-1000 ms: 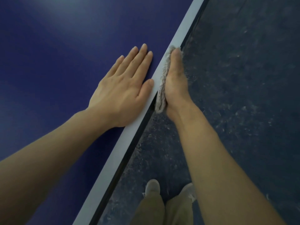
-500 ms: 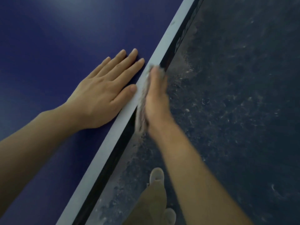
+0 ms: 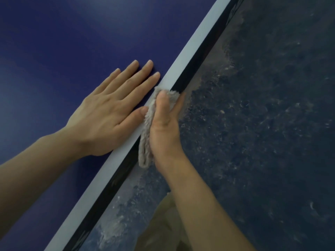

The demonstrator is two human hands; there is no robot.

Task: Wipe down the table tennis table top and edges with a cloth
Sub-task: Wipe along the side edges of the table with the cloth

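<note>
The table tennis table has a dark blue top (image 3: 72, 51) with a white border line (image 3: 190, 51) along its black side edge. My left hand (image 3: 110, 115) lies flat on the blue top next to the line, fingers straight. A beige fuzzy cloth (image 3: 146, 134) is folded over the table's edge. My right hand (image 3: 163, 131) holds it there, with the thumb on top of the cloth and the fingers down the side of the edge.
To the right of the table lies a dark, dusty floor (image 3: 262, 124) with pale scuffed patches near the edge. My khaki trouser leg (image 3: 163, 223) shows at the bottom, close to the table side.
My right hand slid the cloth back along the edge toward me, and the cloth now laps over the white line with the thumb on top. My left hand stays flat.
</note>
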